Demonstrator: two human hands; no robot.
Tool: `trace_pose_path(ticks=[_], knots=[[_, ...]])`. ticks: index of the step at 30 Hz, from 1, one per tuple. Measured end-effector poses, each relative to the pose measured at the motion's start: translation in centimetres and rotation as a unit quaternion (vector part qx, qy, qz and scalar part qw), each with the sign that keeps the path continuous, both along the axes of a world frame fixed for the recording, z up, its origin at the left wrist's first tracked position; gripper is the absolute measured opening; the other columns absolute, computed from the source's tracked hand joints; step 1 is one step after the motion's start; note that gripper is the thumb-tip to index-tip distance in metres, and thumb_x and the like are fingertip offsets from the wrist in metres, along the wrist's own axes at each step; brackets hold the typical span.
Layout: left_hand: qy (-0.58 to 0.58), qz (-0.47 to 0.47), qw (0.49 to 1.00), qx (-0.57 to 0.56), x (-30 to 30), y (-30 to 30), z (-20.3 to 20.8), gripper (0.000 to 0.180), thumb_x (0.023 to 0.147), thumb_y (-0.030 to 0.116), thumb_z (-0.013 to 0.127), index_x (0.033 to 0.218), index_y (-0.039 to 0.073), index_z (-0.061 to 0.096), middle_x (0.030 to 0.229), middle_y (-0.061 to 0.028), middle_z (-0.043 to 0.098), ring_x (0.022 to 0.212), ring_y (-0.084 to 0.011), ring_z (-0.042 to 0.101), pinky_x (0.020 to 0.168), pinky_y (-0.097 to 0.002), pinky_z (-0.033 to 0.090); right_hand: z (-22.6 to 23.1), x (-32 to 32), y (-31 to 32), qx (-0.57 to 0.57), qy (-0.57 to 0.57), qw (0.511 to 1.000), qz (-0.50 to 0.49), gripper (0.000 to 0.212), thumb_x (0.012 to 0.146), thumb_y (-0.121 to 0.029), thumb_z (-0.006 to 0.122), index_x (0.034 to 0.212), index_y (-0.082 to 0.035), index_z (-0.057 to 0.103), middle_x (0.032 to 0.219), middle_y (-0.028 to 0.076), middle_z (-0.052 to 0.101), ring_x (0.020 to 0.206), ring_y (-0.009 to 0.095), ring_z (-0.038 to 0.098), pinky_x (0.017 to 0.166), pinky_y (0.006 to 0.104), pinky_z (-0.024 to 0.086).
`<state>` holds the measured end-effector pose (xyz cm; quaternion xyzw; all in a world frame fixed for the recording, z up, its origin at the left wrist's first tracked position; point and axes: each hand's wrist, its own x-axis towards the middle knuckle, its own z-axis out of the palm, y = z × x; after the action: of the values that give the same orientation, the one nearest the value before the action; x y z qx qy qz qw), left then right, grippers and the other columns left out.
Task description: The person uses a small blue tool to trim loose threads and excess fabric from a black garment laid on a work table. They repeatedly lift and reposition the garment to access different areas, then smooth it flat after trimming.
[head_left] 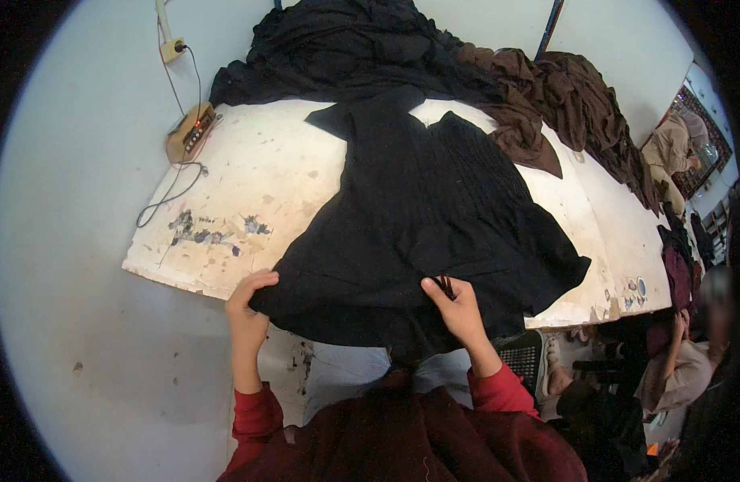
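A black garment piece (pixel 418 217) with rows of narrow pleats lies spread over the white table, its near edge hanging over the front. My left hand (pixel 249 299) grips that cloth at its near left corner, the fingers on top at the table edge. Near the middle of the front edge, my right hand (pixel 460 309) rests on the cloth with its thumb stretched forward. A small, dark, narrow thing (pixel 445 286) shows between the thumb and curled fingers; its kind is not clear. The fingertips of this hand are partly hidden.
A heap of black cloth (pixel 346 56) covers the table's far side, with brown cloth (pixel 578 96) to its right. A tan box with a red light (pixel 191 132) and a cable sits at the left edge of the worn table (pixel 257 161). Other people (pixel 683 373) are at the right.
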<state>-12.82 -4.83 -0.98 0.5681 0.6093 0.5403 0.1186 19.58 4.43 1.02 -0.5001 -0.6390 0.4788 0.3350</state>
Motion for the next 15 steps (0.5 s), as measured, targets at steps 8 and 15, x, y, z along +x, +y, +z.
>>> trace_pose_path(ticks=[8, 15], knots=[[0.134, -0.042, 0.986, 0.091, 7.1, 0.9, 4.0, 0.026, 0.067, -0.004, 0.057, 0.089, 0.005, 0.067, 0.088, -0.0103, 0.065, 0.09, -0.0278, 0.062, 0.086, -0.0383, 0.046, 5.8, -2.8, -4.3, 0.346, 0.032, 0.929, 0.124, 0.043, 0.072, 0.003, 0.066, 0.115, -0.001, 0.063, 0.12, 0.018, 0.061, 0.109, 0.028, 0.061, 0.093, 0.034, 0.047], [0.154, -0.075, 0.976, 0.131, 9.2, 2.1, 5.0, 0.008, 0.08, 0.009, 0.067, 0.086, 0.006, 0.067, 0.079, -0.0068, 0.062, 0.086, -0.0265, 0.06, 0.082, -0.0417, 0.046, 1.9, -5.8, -2.8, 0.265, 0.025, 0.954, 0.138, 0.038, 0.078, -0.001, 0.071, 0.114, -0.004, 0.063, 0.106, 0.013, 0.065, 0.095, 0.023, 0.065, 0.077, 0.0306, 0.052]])
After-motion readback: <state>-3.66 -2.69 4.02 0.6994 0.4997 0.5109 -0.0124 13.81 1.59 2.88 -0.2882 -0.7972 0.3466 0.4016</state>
